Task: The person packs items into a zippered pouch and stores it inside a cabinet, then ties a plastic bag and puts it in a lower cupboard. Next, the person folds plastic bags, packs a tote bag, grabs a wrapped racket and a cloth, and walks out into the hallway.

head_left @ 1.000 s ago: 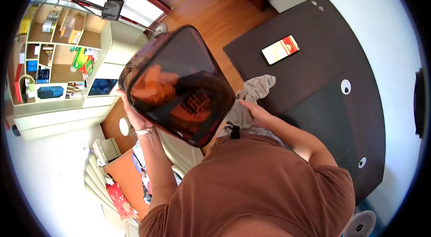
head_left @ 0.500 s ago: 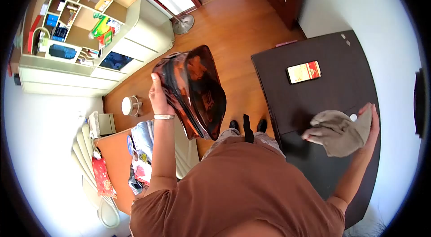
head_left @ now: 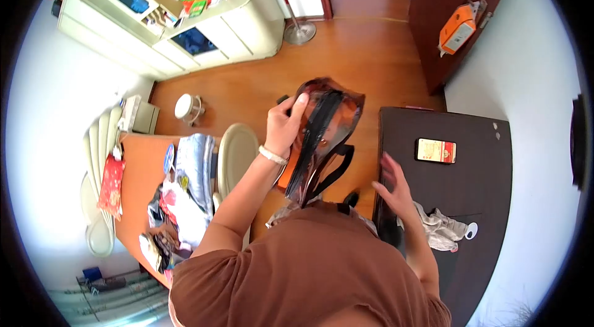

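My left hand [head_left: 284, 128] grips the upper left side of a see-through brown zipper bag [head_left: 339, 118], with the thumb on top near the black zipper. The bag is tilted in front of my body, and its black strap handle [head_left: 337, 175] hangs on the right side. Holding nothing, my right hand [head_left: 399, 192] has its fingers spread over the left edge of the dark table [head_left: 467, 191]. Just to the right of that wrist, a crumpled grey-beige cloth [head_left: 438, 228] lies on the table, beside a small white round object [head_left: 471, 230].
A phone [head_left: 435, 150] with a lit screen lies on the dark table. To my left are an orange table [head_left: 139, 163] with clothes [head_left: 197, 169] on it and a cream chair [head_left: 237, 157]. A stool [head_left: 187, 107] and a metal stand base [head_left: 300, 33] stand on the floor.
My right hand has let go of the cloth, which now lies on the dark table, and moved left. The bag has turned in my left hand, showing its handle. My view has shifted.
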### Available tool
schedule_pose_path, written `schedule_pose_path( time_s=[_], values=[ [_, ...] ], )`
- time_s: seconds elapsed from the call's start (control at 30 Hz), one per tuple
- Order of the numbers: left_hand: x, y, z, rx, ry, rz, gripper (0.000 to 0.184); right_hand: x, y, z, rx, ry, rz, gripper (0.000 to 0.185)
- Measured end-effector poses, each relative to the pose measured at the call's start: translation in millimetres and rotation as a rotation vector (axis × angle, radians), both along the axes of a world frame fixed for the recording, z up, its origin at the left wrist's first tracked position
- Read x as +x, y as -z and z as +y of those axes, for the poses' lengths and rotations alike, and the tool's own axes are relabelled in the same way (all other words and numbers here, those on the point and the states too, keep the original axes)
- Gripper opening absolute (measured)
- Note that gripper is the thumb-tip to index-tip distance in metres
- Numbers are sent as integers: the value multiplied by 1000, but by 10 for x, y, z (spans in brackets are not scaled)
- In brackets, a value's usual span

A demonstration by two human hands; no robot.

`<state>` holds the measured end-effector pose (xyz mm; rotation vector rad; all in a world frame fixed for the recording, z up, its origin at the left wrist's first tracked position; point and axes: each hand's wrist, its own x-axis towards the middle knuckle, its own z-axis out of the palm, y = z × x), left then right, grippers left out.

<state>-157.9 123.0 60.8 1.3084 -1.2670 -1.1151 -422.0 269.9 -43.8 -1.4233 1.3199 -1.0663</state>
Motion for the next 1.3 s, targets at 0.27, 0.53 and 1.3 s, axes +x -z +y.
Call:
schedule_pose_path(
  time_s=[0.27,0.53,1.3],
  values=[
    [111,72,300,107,-101,7,37,590,-78,-569,-44,-169,-188,50],
    [637,325,451,113,-409,-174,42,845,-711,-444,621,-719,-683,28],
    [3088,1157,2437,837,191,-344,19,2292,-581,53,727,-529,-149,39]
  ],
)
